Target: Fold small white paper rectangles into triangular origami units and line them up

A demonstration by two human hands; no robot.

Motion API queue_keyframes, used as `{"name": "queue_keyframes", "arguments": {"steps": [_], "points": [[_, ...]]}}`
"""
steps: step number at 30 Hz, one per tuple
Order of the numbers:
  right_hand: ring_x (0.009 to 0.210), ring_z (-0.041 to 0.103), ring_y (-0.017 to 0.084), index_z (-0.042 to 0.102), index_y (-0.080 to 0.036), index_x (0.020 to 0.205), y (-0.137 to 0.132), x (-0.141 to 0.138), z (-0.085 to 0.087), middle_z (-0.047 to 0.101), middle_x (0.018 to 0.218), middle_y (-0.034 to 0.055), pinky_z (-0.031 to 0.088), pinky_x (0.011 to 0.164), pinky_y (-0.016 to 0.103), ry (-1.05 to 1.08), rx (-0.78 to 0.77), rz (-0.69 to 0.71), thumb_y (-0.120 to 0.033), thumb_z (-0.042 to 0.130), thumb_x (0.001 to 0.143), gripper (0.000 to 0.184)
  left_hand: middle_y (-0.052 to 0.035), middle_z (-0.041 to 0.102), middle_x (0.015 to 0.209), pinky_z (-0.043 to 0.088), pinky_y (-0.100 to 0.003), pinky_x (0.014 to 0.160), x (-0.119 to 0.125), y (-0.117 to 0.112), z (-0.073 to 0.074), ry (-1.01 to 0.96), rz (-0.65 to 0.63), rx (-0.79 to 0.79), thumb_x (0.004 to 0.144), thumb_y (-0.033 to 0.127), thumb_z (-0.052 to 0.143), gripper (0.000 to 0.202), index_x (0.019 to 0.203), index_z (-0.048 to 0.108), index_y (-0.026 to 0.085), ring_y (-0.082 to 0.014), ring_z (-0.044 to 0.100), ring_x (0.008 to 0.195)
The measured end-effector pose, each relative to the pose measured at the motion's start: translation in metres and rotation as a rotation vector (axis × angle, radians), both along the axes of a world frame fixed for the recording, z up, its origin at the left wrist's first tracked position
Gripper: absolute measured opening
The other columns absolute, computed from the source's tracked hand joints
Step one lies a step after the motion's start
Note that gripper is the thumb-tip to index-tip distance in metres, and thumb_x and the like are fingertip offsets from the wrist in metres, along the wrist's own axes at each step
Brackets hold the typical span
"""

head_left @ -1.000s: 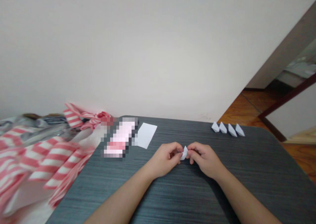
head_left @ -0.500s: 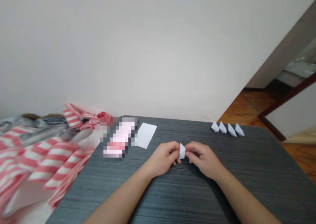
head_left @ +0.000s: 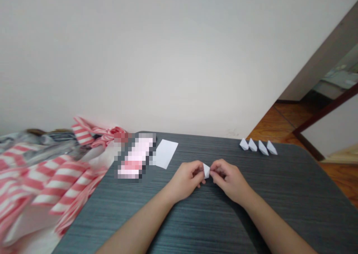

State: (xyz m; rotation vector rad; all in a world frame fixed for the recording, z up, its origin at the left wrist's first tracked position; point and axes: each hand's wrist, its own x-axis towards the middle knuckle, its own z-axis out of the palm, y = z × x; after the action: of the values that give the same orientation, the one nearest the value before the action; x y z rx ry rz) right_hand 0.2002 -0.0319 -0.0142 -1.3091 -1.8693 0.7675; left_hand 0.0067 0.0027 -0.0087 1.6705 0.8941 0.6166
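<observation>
A small folded piece of white paper (head_left: pixel 206 171) is held just above the dark table (head_left: pixel 179 224), between my two hands. My left hand (head_left: pixel 187 180) pinches its left side with thumb and fingers. On the other side, my right hand (head_left: pixel 228 179) grips the right edge between thumb and forefinger. Part of the paper is hidden behind the fingertips. Several folded white paper shapes (head_left: pixel 252 145), pointed at the top, stand in a row at the table's back right. A flat sheet of white paper (head_left: pixel 166 154) lies to the left, beyond my left hand.
A blurred-out pink and white object (head_left: pixel 137 155) lies at the table's left edge. Red-and-white striped cloth (head_left: pixel 61 179) is heaped left of the table. A pale wall (head_left: pixel 179 60) rises behind, and wooden floor (head_left: pixel 270 121) shows at the right.
The folded paper has turned slightly between my fingers and shows a shorter, wider face. My right hand's fingers have shifted a little upward. The other things stay put.
</observation>
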Motion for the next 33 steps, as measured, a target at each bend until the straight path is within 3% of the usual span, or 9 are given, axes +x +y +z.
{"name": "queue_keyframes", "arguments": {"steps": [5,16,20,24,29,33], "points": [[0.071,0.057,0.015,0.058,-0.02,0.083,0.002,-0.0019,0.0005,0.063,0.085,0.0032,0.044,0.065,0.025,-0.002,0.123,0.013,-0.008,0.054,0.085,0.014,-0.0003,0.067,0.068,0.047,-0.02,0.055,0.0014,0.0003,-0.0001,-0.017,0.023,-0.007,0.086,0.018,0.049,0.013,0.076,0.058,0.017,-0.0107,0.06,0.055],[0.072,0.059,0.017,0.062,-0.02,0.081,0.0034,-0.0035,0.0045,0.064,0.081,0.0039,0.046,0.065,0.026,0.011,0.156,0.007,-0.012,0.055,0.089,0.014,-0.0013,0.07,0.079,0.05,-0.022,0.063,0.0002,0.002,0.0002,-0.026,0.017,-0.001,0.088,0.02,0.049,0.016,0.083,0.064,0.016,-0.0124,0.066,0.063],[0.073,0.059,0.017,0.063,-0.021,0.083,0.0039,-0.0043,0.0044,0.064,0.083,0.0042,0.046,0.065,0.026,0.013,0.178,0.001,-0.012,0.055,0.088,0.013,-0.0008,0.068,0.076,0.047,-0.023,0.07,-0.0009,0.0037,0.0022,0.015,0.024,0.145,0.088,0.017,0.049,0.02,0.081,0.068,0.018,-0.014,0.064,0.071],[0.071,0.057,0.017,0.062,-0.021,0.083,0.0045,-0.0048,0.0026,0.064,0.084,0.0041,0.046,0.064,0.026,0.003,0.188,-0.017,-0.011,0.055,0.087,0.013,-0.0043,0.067,0.095,0.045,-0.024,0.075,-0.0013,0.0051,0.0005,0.011,0.098,0.329,0.086,0.017,0.054,0.018,0.081,0.071,0.019,-0.016,0.06,0.084],[0.067,0.054,0.015,0.058,-0.021,0.081,0.0045,-0.0068,0.0012,0.06,0.082,0.0025,0.044,0.062,0.025,-0.003,0.178,-0.036,-0.008,0.054,0.084,0.014,-0.0014,0.059,0.072,0.039,-0.023,0.066,-0.0006,0.0054,-0.0024,0.089,0.08,0.381,0.086,0.016,0.052,0.02,0.071,0.065,0.018,-0.0146,0.054,0.07],[0.068,0.054,0.015,0.056,-0.021,0.082,0.0038,-0.0087,0.0013,0.057,0.08,0.0016,0.043,0.062,0.024,-0.013,0.168,-0.036,-0.006,0.053,0.083,0.016,-0.0011,0.061,0.071,0.038,-0.024,0.065,0.0,0.0052,-0.0004,0.108,0.071,0.388,0.087,0.014,0.051,0.02,0.073,0.065,0.017,-0.0145,0.054,0.07]]}}
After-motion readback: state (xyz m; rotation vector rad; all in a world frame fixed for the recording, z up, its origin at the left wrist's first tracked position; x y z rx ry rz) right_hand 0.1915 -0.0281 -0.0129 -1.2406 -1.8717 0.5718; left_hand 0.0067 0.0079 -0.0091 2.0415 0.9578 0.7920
